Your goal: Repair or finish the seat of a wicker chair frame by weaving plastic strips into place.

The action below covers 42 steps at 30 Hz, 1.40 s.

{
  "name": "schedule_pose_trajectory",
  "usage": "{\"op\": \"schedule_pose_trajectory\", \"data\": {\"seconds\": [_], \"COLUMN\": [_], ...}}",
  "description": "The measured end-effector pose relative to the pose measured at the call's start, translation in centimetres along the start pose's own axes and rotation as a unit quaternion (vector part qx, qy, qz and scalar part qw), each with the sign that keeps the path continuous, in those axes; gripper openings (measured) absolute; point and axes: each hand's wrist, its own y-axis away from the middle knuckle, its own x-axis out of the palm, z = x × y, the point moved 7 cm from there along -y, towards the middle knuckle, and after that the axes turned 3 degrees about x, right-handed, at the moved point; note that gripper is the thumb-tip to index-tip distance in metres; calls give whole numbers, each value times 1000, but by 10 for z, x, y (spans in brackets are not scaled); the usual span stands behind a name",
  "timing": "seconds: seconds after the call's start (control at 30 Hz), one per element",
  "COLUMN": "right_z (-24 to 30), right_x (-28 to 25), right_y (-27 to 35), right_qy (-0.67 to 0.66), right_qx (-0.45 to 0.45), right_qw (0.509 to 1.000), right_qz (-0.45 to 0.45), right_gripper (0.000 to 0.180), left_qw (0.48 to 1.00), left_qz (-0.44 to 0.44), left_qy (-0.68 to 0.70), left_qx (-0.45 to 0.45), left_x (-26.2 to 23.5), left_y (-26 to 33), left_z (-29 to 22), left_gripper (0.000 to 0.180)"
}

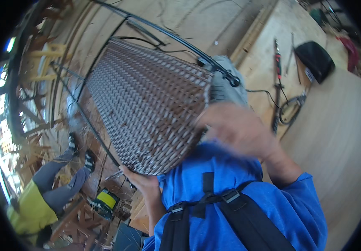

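A brown-grey woven panel (pixel 147 100) sits ahead of and between the two hands, its lower end toward the person and its slatted face turned up. The left hand (pixel 142 179) touches the panel's lower edge, right where a dark metal frame (pixel 188 47) meets it; part of the fingers is hidden, so I cannot tell whether they pinch the rim or only support it. The right hand (pixel 239 129) is at the panel's right edge, bent over toward the weave and blurred; whether its fingers are spread or pinching something, I cannot tell.

The frame's rods run along the panel's far side and its left side, one ending in a round knob just ahead of the right hand. A greyish cloth (pixel 229 85) lies beyond that same hand, partly under the panel. Farther out to its right, on the wooden tabletop (pixel 335 142), are a red-and-black tool (pixel 278 65), a looped dark cable (pixel 284 116) and a black curved piece (pixel 315 60).

Well to the left of the left hand is another person in a yellow top (pixel 29 205) and grey trousers (pixel 69 190).
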Motion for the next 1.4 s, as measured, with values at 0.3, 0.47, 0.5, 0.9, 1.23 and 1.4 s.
{"op": "schedule_pose_trajectory", "data": {"seconds": [0.3,0.47,0.5,0.9,1.23,1.4], "right_z": [-197,-202,-199,-220,-162,-132], "right_x": [-65,16,20,14,-20,-9], "right_y": [189,205,204,225,147,117], "right_qy": [191,243,249,218,-64,-214], "right_qx": [511,452,450,434,494,491], "right_qw": [824,853,851,859,822,803], "right_qz": [-152,-93,-106,-159,-277,-262], "right_gripper": [22,31,29,18,29,29], "left_qw": [986,985,982,968,792,617], "left_qz": [31,48,68,48,309,360], "left_qy": [25,30,34,-148,-521,-609], "left_qx": [-161,-165,-174,-196,75,343], "left_x": [-16,-5,7,-27,106,189], "left_y": [3,11,17,42,24,17], "left_z": [4,16,11,-1,-51,-15], "left_gripper": [68,60,57,40,10,17]}}
